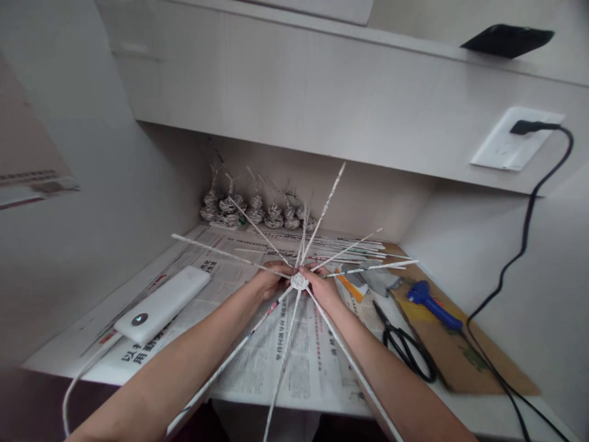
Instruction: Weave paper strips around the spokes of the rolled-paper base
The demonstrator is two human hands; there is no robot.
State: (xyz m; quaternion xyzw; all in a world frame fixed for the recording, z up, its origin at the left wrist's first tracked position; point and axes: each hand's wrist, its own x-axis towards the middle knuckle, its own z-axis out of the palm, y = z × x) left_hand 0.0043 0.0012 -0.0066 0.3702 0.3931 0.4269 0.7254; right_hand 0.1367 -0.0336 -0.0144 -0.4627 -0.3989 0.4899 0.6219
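Both hands in a grip on the small woven hub of long paper spokes, above newspaper

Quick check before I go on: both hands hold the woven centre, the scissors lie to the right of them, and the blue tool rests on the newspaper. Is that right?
Not quite: the blue tool rests on the cardboard, not the newspaper, as the head view shows. The left hand and right hand do hold the woven centre, with the scissors to their right.
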